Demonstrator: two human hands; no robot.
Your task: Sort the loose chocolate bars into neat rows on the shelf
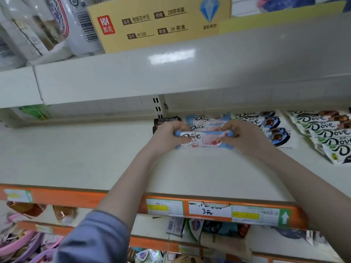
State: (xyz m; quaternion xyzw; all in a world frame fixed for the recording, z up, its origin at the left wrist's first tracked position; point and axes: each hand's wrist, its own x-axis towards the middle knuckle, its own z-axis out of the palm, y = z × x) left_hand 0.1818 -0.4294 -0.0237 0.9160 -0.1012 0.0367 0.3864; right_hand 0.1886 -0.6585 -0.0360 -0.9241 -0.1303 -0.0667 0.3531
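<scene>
A pink-and-blue Dove bar is held at both ends over the white shelf, the left hand curled round its left end and the right hand pinching its right end. It is being set at the front of a short pink-and-blue row, where at least two matching bars are seen lying one behind the other toward the back wall. Whether the held bar is already resting on the shelf or is just above it cannot be told.

Just to the right, a row of blue-and-white Dove bars is laid out in overlapping order, and further right a longer row of green-and-white Dove bars runs toward the frame's edge. A dark-wrapped packet is partly hidden behind the left hand, touching or nearly touching the pink row; what it is cannot be made out.

The sorting is judged to be well advanced: three rows stand formed, and no loose bars are seen elsewhere on the shelf. What is left appears to be the seating of this bar and perhaps the dark packet.

Below, an orange price rail is fitted with paper labels, and above, a cardboard box stands on the upper shelf.
</scene>
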